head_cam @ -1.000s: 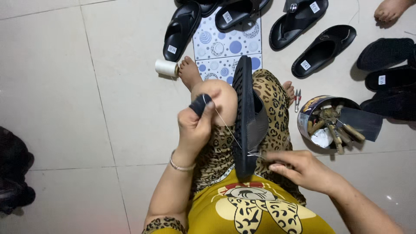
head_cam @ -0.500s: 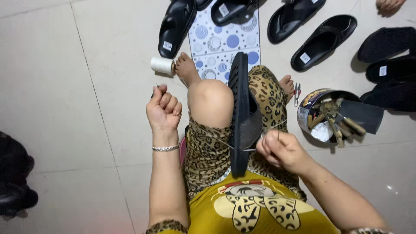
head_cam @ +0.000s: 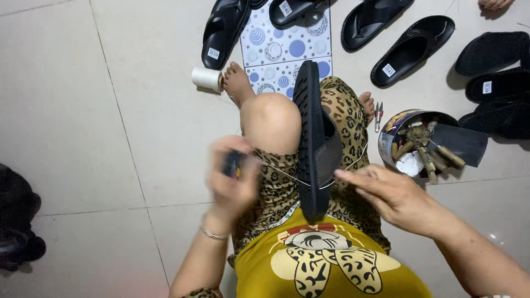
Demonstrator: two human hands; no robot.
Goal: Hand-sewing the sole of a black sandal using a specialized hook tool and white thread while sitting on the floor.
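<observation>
- The left hand (head_cam: 234,176), motion-blurred, is clenched around a small dark tool (head_cam: 233,164) beside the raised knee; a thread (head_cam: 284,175) runs taut from it to the black sandal (head_cam: 314,138).
- The right hand (head_cam: 389,193) sits at the sandal's strap side, fingers pinched; what they hold cannot be told.
- The sandal stands on edge, wedged between the legs; judging by the thread at mid-length, stitching looks partly done.
- Open tile lies to the left, past the thread spool (head_cam: 206,78).
- The right is crowded: snips (head_cam: 378,115), a round tin of tools (head_cam: 411,140), and 5 or more finished sandals (head_cam: 411,44).
</observation>
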